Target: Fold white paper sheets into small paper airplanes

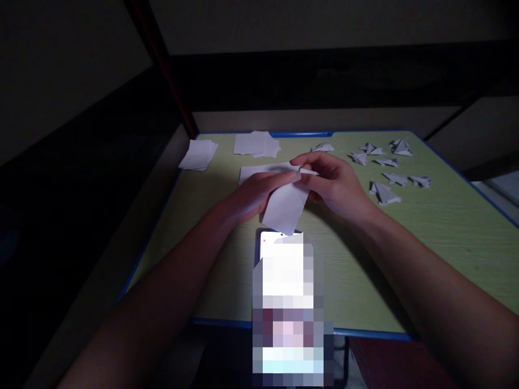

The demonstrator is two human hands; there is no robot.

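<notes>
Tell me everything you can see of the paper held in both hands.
The paper is white, thin-looking and plain, with a flap angled down toward the phone. Both the left hand and right hand grip its upper part, thumbs on top, and a narrow tip shows by the right thumb. Whether the white piece behind the left hand belongs to it, I cannot tell.

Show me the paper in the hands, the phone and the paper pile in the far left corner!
Held paper (pixel 286 208): head view, lower flap.
Phone (pixel 284 275): head view, blurred screen.
Paper pile (pixel 197 154): head view, top sheet.
</notes>
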